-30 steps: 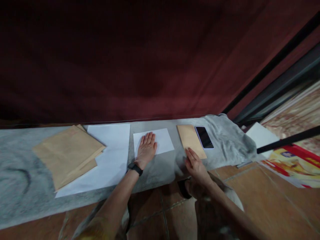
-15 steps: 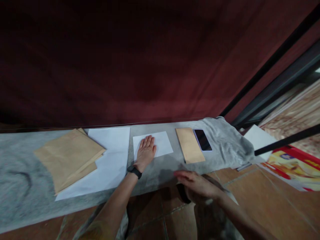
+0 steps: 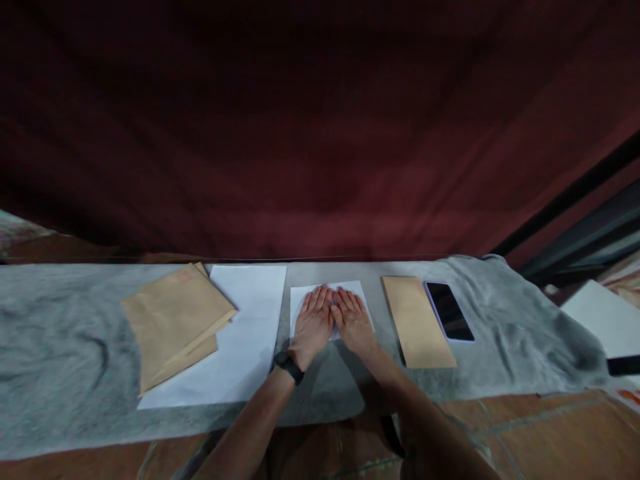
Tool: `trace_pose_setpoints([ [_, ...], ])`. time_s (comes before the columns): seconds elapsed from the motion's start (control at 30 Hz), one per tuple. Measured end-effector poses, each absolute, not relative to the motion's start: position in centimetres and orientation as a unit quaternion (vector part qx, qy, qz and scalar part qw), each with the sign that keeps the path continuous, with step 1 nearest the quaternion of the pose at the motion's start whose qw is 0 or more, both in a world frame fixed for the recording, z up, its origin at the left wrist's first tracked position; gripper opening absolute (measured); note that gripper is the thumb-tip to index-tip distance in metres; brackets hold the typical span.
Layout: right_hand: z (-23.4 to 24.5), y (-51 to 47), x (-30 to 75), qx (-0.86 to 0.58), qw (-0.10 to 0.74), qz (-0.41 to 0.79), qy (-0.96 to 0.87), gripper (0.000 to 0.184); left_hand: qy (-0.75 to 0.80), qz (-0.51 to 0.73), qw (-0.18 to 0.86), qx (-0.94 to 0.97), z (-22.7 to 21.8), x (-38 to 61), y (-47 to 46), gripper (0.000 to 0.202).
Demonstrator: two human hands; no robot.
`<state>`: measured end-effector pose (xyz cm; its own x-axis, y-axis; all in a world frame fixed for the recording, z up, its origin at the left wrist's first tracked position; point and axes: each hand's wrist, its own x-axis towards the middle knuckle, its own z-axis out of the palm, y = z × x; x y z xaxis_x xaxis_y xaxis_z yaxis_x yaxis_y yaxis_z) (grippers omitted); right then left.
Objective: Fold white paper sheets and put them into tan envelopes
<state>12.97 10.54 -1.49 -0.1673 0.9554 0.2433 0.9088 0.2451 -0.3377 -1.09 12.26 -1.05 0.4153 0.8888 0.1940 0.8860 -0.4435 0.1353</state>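
Observation:
A small white sheet of paper [image 3: 299,299] lies flat on a grey cloth [image 3: 330,393], mostly covered by my hands. My left hand [image 3: 314,320], with a black band at the wrist, rests palm down on its left half, fingers stretched out. Beside it, my right hand [image 3: 353,320] lies flat on the right half, the two touching at the thumbs. To the right is a flat brown envelope [image 3: 417,323]. On the left, brown paper envelopes [image 3: 175,313] overlap a larger white sheet [image 3: 245,353].
A phone [image 3: 449,311] with a lilac edge lies right of the single envelope. Behind the cloth hangs a dark red curtain [image 3: 320,167]. The cloth bunches up at the right, near a white panel [image 3: 600,317]. Brown floor tiles [image 3: 565,433] run along the front.
My right hand has come forward from near my knee onto the small white sheet, next to my left hand. My view has turned left.

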Motion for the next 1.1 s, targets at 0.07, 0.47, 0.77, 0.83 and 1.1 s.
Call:
trace_pose_setpoints([
  [0.07,-1.6,10.9,13.3,-0.615,0.187,0.030,-0.765,0.049,0.548,0.124,0.001,0.827,-1.2,-1.4,12.2,0.055],
  [0.47,0.3,11.5,17.7,-0.706,0.163,0.058,-0.687,0.048,0.606,0.110,-0.025,0.787,-0.4,-3.2,10.6,0.062],
  [0.77,1.6,11.2,19.8,-0.738,0.125,0.124,-0.652,0.038,0.545,0.107,0.016,0.832,-0.5,-2.2,8.3,0.061],
  [0.83,1.4,10.9,20.0,-0.728,0.124,0.148,-0.658,0.038,0.537,0.110,0.015,0.836,-0.6,-2.4,8.4,0.060],
  [1.1,1.9,9.8,20.3,-0.733,0.146,0.073,-0.661,0.042,0.532,0.112,0.025,0.839,-0.4,-2.4,8.6,0.059],
])
